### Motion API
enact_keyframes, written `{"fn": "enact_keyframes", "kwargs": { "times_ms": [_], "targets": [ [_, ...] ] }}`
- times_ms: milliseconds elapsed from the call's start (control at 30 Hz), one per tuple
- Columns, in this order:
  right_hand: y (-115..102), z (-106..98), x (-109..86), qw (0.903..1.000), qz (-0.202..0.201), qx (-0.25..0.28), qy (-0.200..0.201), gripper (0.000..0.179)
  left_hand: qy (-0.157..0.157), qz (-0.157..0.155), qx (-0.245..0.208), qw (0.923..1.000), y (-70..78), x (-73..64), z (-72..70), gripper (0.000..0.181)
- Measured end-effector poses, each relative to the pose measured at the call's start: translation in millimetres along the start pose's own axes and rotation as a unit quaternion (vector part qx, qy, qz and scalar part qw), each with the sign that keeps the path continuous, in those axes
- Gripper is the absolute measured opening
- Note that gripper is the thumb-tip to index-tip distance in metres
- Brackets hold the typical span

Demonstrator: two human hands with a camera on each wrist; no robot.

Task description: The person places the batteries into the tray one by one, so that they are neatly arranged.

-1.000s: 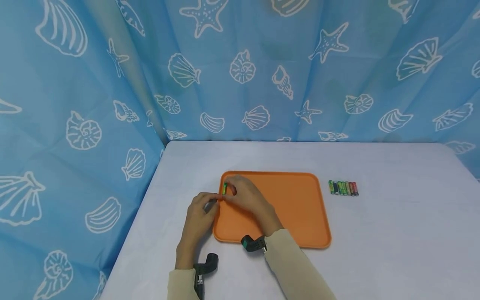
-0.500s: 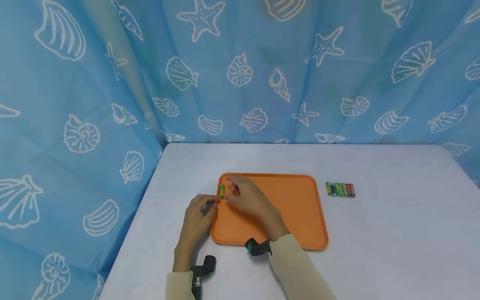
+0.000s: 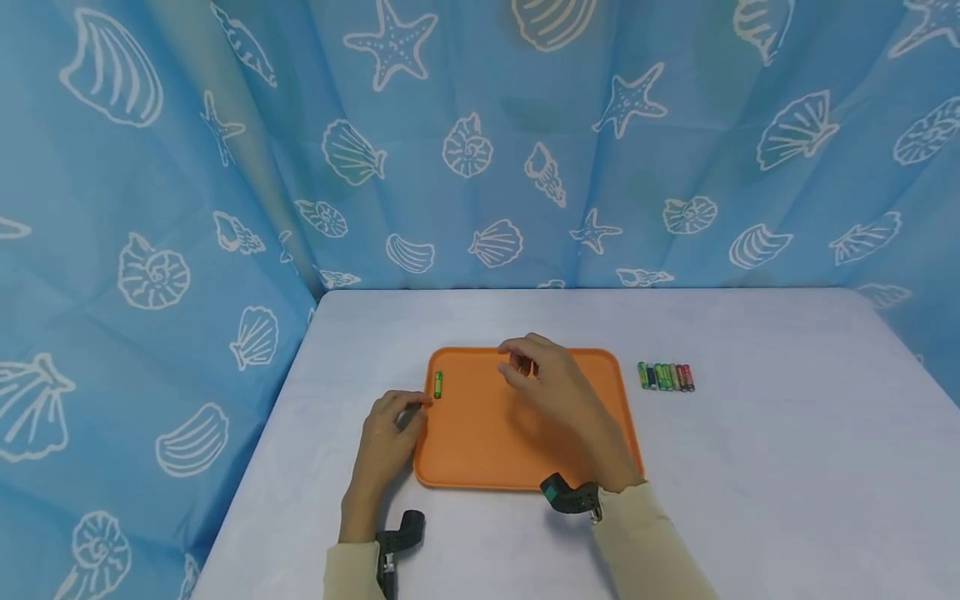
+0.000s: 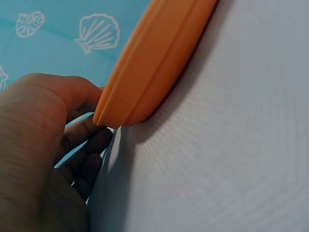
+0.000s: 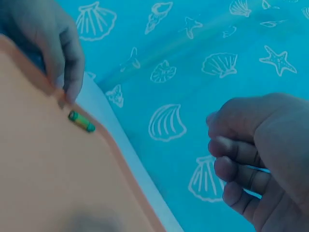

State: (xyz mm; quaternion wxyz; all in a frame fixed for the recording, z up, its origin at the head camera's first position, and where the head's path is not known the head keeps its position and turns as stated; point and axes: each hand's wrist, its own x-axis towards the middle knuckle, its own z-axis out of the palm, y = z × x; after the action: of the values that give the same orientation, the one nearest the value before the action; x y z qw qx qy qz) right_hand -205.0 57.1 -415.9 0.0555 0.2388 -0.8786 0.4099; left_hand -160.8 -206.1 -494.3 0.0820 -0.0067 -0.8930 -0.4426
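Observation:
One green battery [image 3: 438, 385] lies upright along the left side of the orange tray [image 3: 480, 450], near its far left corner. At that left rim, my left hand [image 3: 386, 433] holds the tray's edge with its thumb and fingertips, just in front of the battery. The left wrist view shows the fingers bent at the tray's rim [image 4: 145, 63]. My right hand [image 3: 551, 379] hovers over the tray's right half, fingers loosely curved with nothing between them. To the right of the tray, several batteries [image 3: 666, 377] lie side by side on the table in a row, green, dark and red.
A white cloth covers the table [image 3: 772, 467]. Blue curtains [image 3: 465, 167] with white shell prints hang behind it and along the left. Each wrist carries a small black camera mount.
My right hand has let go of the green battery in the tray and moved right, away from it. The left hand stays at the rim. The head view has shifted slightly.

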Motion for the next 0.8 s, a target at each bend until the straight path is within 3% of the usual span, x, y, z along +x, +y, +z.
{"fn": "enact_keyframes", "kwargs": {
  "times_ms": [333, 567, 800],
  "targets": [
    [23.3, -24.9, -22.3, 0.9995, 0.005, -0.028, -0.01, 0.023, 0.002, -0.006, -0.005, 1.0, 1.0, -1.7, 3.2, 0.018],
    [43.9, -39.7, -41.6, 0.9967, -0.016, -0.078, -0.018, 0.023, 0.0, 0.006, -0.013, 0.9999, -0.3, -0.6, 0.1, 0.018],
    [56.8, -56.9, -62.5, 0.9946, 0.007, -0.1, -0.026, 0.024, -0.013, -0.007, -0.009, 0.9999, 0.6, -0.6, -0.7, 0.019]
  ]
}}
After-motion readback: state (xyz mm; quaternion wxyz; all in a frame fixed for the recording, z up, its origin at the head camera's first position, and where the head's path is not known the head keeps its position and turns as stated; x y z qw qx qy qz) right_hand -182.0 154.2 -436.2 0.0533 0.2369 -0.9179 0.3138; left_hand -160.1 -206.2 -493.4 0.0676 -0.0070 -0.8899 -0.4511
